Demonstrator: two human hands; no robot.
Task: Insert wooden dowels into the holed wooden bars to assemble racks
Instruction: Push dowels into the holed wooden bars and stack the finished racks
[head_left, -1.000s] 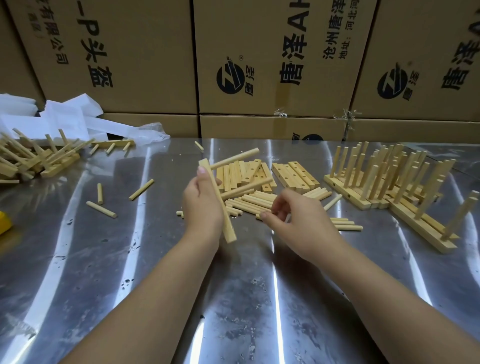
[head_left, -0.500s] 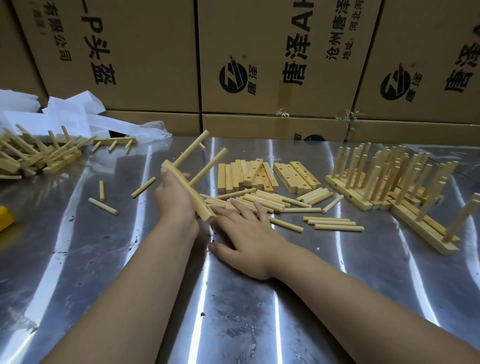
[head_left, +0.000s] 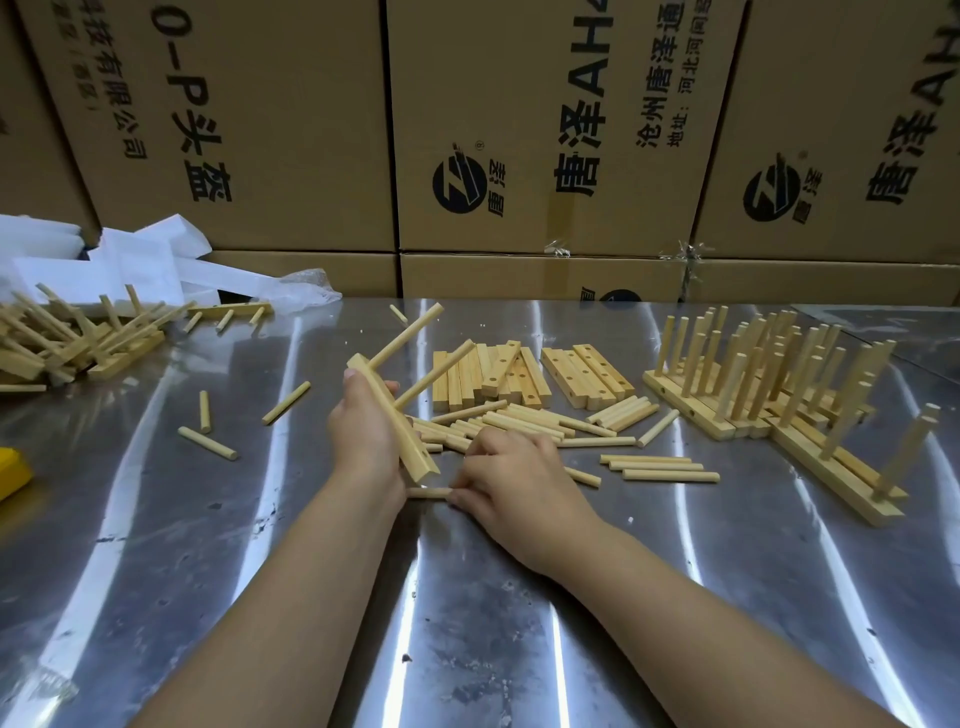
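My left hand (head_left: 363, 431) grips a holed wooden bar (head_left: 410, 447), tilted, with two dowels (head_left: 410, 335) sticking out of it up and to the right. My right hand (head_left: 511, 475) lies low on the steel table (head_left: 260, 545) and pinches a loose dowel (head_left: 428, 492) that lies flat just below the bar's lower end. Behind my hands spreads a pile of loose dowels (head_left: 524, 421), and behind that rows of holed bars (head_left: 488, 376) lie flat.
Finished racks (head_left: 769, 384) with upright dowels stand at the right. More assembled racks (head_left: 67, 338) are heaped at the far left, by white foam pieces (head_left: 140, 260). Stray dowels (head_left: 208, 442) lie at left. A yellow object (head_left: 10, 470) sits at the left edge. Cardboard boxes (head_left: 545, 130) wall the back.
The bar gained a second dowel. My left hand swung the bar left and tilted it. My right hand dropped to the table, then drew toward me and closed its fingers on a loose dowel.
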